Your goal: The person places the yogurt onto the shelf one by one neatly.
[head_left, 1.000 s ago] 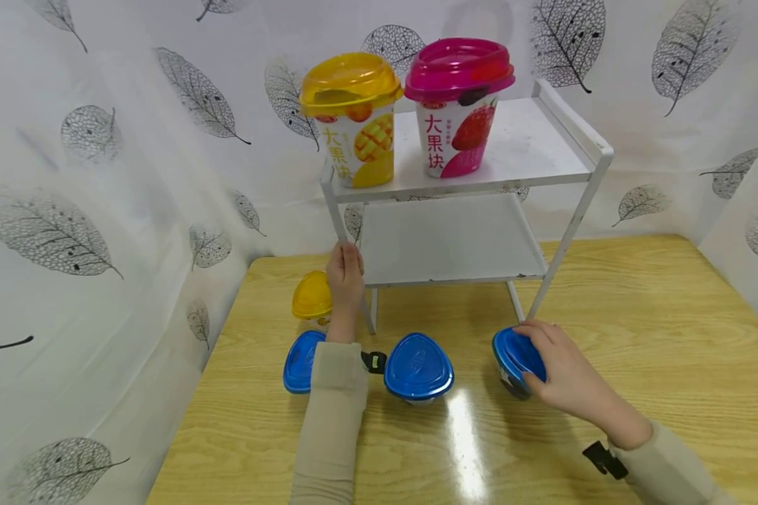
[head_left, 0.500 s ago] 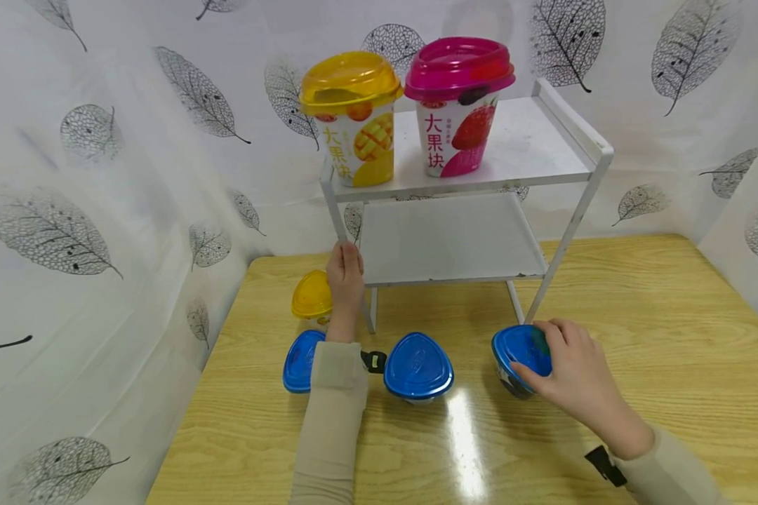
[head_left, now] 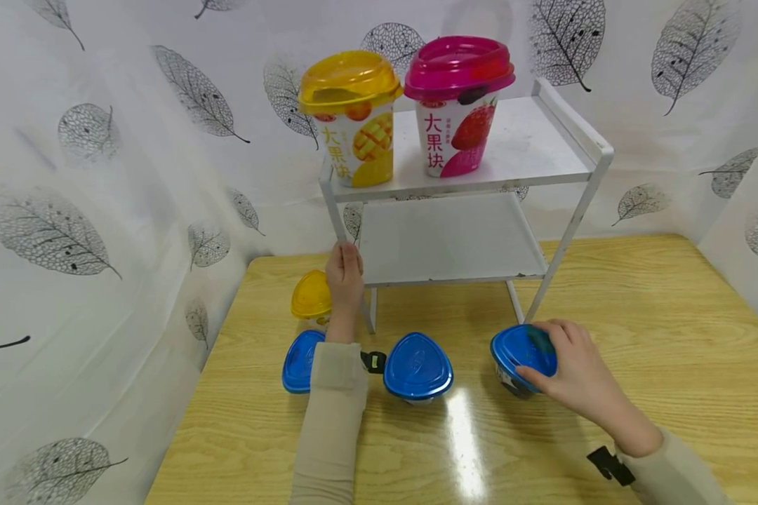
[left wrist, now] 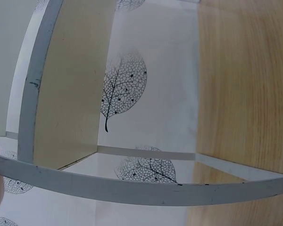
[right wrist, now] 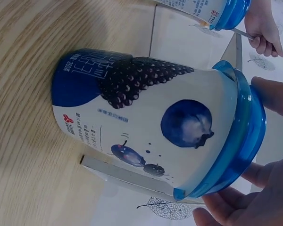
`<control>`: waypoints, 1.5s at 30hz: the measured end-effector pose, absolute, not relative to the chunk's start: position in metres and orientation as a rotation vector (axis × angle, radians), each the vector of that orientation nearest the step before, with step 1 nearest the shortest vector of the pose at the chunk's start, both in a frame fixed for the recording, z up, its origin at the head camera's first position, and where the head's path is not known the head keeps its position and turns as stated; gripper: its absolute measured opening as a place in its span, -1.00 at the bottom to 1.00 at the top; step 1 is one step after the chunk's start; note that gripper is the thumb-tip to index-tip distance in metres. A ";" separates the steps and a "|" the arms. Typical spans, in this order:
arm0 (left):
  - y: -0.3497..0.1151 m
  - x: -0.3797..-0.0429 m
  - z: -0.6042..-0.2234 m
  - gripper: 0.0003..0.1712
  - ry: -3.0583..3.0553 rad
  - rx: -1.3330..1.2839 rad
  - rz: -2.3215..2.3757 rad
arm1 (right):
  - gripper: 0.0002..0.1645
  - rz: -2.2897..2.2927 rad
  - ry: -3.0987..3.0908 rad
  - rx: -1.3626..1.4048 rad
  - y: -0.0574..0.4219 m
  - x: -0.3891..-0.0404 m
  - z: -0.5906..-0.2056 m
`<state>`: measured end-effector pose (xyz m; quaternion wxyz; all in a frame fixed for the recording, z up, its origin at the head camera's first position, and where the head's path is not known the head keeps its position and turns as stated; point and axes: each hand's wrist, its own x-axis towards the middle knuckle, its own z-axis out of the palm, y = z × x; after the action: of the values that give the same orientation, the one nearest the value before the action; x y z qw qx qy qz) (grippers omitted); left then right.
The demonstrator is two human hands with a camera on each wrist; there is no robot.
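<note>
My left hand [head_left: 344, 277] grips the front left post of a white two-tier rack [head_left: 451, 242]; the left wrist view shows the post [left wrist: 132, 190] crossing below, with a fingertip at its left end. At the right, my right hand [head_left: 584, 375] holds a blue-lidded yogurt cup [head_left: 512, 361] by its lid, thumb on the near side and fingers on the far side. Blackberries and blueberries are printed on this yogurt cup [right wrist: 179, 127] in the right wrist view. It stands on the table by the rack's right front leg.
On the rack's top shelf stand a yellow-lidded cup [head_left: 354, 119] and a pink-lidded cup [head_left: 457, 105]. Another blue-lidded cup [head_left: 418, 368] is in front of the rack. Partly behind the left arm are one more blue-lidded cup [head_left: 300, 361] and a yellow-lidded one [head_left: 311, 294].
My right hand has shifted slightly right over the lid, uncovering more of it, and the cup has turned a little. The left hand keeps its grip on the rack post.
</note>
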<state>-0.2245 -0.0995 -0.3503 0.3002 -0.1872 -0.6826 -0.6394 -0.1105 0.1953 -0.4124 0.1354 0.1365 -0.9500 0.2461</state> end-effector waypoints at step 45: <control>-0.102 -0.234 -0.362 -0.35 -1.776 -0.515 -1.693 | 0.04 1.453 -2.571 0.727 0.224 -0.113 -0.440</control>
<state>-0.2344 -0.1020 -0.3622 0.3119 -0.1952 -0.6729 -0.6417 -0.1128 0.2240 -0.4403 0.0501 0.2386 -0.8444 0.4770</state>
